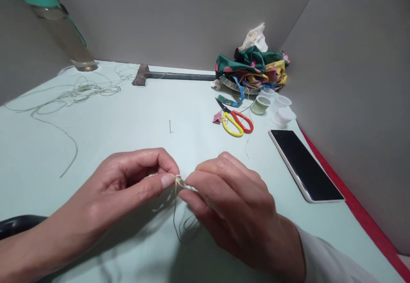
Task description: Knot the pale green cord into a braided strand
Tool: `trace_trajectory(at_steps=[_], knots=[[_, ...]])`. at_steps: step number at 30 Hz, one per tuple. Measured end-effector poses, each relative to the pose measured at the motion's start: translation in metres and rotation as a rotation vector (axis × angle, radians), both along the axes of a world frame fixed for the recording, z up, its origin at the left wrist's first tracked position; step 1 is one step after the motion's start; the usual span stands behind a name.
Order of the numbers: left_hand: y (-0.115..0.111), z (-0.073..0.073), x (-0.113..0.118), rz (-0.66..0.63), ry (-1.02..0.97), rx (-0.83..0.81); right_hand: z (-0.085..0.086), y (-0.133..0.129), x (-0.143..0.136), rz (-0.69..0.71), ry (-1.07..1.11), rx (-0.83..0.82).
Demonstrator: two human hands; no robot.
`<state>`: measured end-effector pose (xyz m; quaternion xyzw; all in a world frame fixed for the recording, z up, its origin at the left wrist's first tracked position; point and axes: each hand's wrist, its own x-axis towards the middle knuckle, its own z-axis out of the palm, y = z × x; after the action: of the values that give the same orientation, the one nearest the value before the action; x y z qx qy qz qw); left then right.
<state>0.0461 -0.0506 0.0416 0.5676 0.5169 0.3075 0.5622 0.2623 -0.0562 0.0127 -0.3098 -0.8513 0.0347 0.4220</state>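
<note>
Above the pale table (195, 112), our left hand (124, 185) pinches the fine green thread (178, 181) between thumb and finger while our right hand (237, 202) holds its strands just beside, seemingly working them together, the next move probably calling for a steady left pinch and gentle right-hand tension.

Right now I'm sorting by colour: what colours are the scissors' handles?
One yellow handle, one red handle, in the head view.

Pinched threads (177, 182) too small to tell apart; black object (21, 226) cut off at left edge.
</note>
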Motion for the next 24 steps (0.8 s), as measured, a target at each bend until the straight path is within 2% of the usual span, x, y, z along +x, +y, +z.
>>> trace_trajectory(at_steps=[6, 12, 24], knots=[[-0.0003, 0.0011, 0.0002, 0.006, 0.011, -0.022, 0.0015, 0.0005, -0.0011, -0.005, -0.009, 0.012], [-0.0004, 0.0044, 0.003, 0.015, 0.004, -0.034, 0.0031, 0.0006, -0.0009, 0.01, -0.027, -0.1], [-0.0003, -0.0013, -0.0011, -0.02, -0.02, -0.047, 0.0082, -0.0008, 0.0022, -0.084, -0.081, -0.096]])
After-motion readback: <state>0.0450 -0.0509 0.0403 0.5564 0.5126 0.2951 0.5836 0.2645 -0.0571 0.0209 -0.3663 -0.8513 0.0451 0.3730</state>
